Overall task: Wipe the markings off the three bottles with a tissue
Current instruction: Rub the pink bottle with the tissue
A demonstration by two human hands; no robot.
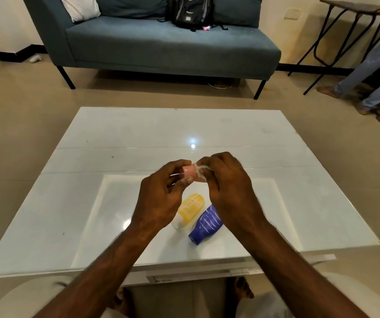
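Three bottles are counted: one pink bottle [190, 172], one yellow bottle [190, 208], one blue bottle [206, 222]. One tissue [201, 169] is seen. Two hands are counted: left hand [161, 200], right hand [228, 187]. One white table [138, 134], one sofa [161, 47], one backpack [190, 12], one white pillow [80, 6] and one folding table [354, 8] are noted.

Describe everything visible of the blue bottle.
The blue bottle lies on its side on the white table, open neck toward the camera, no cap visible. Looks like matte plastic; white scribbled lines cover its body. It lies beside the yellow bottle; the right wrist hides its far end.
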